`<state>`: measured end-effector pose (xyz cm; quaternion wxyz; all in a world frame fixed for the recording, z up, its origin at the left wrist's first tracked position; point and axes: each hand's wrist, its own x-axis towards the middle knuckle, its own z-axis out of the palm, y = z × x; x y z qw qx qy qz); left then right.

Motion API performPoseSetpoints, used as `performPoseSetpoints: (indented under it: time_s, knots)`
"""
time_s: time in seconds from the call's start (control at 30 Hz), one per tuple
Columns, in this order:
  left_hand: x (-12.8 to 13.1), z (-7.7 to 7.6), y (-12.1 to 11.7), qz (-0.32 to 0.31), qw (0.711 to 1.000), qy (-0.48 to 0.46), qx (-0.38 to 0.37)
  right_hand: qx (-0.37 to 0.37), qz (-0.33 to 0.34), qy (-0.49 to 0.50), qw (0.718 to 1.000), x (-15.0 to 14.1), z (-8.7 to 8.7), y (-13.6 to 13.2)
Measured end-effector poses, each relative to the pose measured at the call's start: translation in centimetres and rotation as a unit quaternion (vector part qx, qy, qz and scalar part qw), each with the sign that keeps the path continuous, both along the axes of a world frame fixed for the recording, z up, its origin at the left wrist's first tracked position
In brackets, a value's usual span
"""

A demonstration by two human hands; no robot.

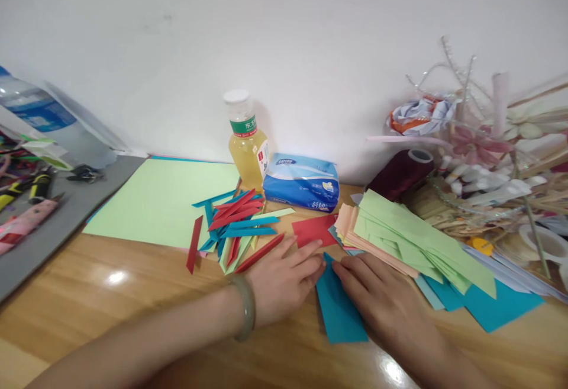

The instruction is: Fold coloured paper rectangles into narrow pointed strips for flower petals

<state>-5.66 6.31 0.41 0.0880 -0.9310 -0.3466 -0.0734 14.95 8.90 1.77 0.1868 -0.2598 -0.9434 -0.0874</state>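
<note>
A blue paper rectangle [341, 312] lies on the table in front of me, its far end narrowed to a folded-looking point. My left hand [284, 276], with a pale green bangle [246, 309] at the wrist, grips the left side of that point between thumb and fingers. From the right, my right hand [386, 294] has its fingertips closed on the paper's edge near the same point. Just beyond my left fingers is a red paper piece [310, 231]. Folded red strips [237, 208] and folded blue strips [251, 232] are heaped to the left.
Green paper slips [421, 241] overlap blue sheets [503, 306] at right. Behind stand a tissue pack [302, 182] and a drink bottle [246, 146]. A large green sheet [164, 199] lies left, near pliers [42, 185]. A dark thread spool [399, 173] and craft flowers [479, 146] crowd the far right.
</note>
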Motion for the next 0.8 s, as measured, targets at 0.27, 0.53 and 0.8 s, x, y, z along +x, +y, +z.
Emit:
performPoseSetpoints:
  time_s: [0.27,0.53,0.8]
  knots:
    - [-0.05,0.32,-0.06,0.002,1.0,0.003,-0.019,-0.003,-0.001,0.004,1.0,-0.02,-0.02,-0.03]
    - [0.14,0.84,-0.08,0.007,0.999,0.022,-0.042,-0.035,-0.007,0.024,0.999,0.13,-0.59,0.27]
    - [0.15,0.55,-0.13,0.005,1.0,0.008,-0.01,-0.098,-0.033,0.0,0.995,-0.06,-0.68,0.37]
